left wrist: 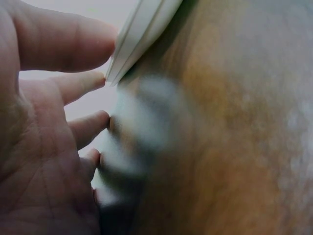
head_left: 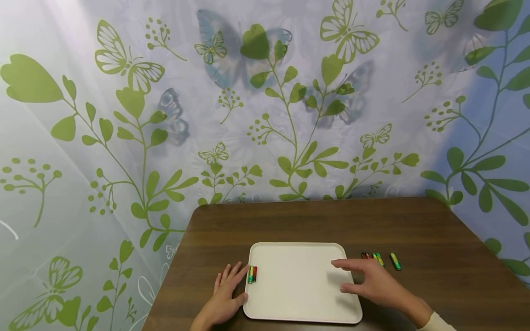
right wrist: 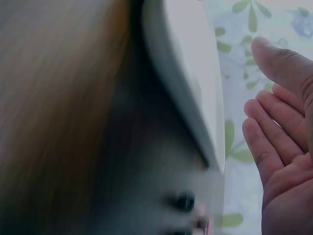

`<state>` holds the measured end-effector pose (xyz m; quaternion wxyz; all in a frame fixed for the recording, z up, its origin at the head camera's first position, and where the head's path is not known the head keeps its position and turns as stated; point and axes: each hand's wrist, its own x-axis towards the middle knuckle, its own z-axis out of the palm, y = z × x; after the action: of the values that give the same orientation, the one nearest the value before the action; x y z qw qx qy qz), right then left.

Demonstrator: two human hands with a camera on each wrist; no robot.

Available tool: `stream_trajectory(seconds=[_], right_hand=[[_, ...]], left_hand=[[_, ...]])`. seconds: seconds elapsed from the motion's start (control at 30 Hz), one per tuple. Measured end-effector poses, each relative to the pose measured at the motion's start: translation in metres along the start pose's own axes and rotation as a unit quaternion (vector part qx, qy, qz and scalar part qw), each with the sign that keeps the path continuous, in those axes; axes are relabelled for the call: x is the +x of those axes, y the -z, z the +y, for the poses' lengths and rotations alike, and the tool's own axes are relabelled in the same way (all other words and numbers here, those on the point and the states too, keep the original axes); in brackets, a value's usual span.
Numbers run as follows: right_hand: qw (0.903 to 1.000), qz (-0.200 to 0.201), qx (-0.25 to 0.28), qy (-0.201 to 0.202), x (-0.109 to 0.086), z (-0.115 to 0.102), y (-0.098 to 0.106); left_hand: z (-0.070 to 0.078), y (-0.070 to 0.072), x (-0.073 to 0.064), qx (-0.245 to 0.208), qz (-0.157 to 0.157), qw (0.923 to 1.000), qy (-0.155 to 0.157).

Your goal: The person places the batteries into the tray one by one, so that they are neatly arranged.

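Firstly, backdrop [head_left: 290, 110], pale, printed with green leaves and butterflies, beyond the tray; table [head_left: 314, 220], dark wood-grained, beneath the tray; tray [head_left: 302, 280], off-white, rounded corners; right hand [head_left: 374, 282], over the tray's right edge, thumb apart from fingers, grasping nothing; left hand [head_left: 225, 294], at the tray's left edge, fingers spread, tips at the rim; battery cluster [head_left: 378, 259], green-yellow and red, right of the tray, partly hidden by the right hand; battery pair [head_left: 250, 274], green-yellow and red, just inside the tray's left rim; single battery [head_left: 395, 261], green-yellow, farthest right of the tray.
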<state>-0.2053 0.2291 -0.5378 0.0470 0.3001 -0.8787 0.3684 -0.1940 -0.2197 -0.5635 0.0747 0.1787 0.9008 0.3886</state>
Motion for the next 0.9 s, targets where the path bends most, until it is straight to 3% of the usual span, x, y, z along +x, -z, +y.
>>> stream_trajectory(seconds=[0.3, 0.53, 0.9], right_hand=[[0.9972, 0.03, -0.058, -0.037, -0.034, 0.018, 0.03], [0.9897, 0.062, -0.113, -0.063, -0.053, 0.027, 0.048], [0.9865, 0.059, -0.12, -0.094, -0.072, 0.041, 0.06]], left_hand=[[0.0, 0.0, 0.0, -0.004, -0.001, 1.0, -0.001], [0.002, 0.001, 0.001, -0.011, -0.01, 0.9999, 0.009], [0.001, -0.001, 0.001, -0.007, -0.006, 0.9999, 0.012]])
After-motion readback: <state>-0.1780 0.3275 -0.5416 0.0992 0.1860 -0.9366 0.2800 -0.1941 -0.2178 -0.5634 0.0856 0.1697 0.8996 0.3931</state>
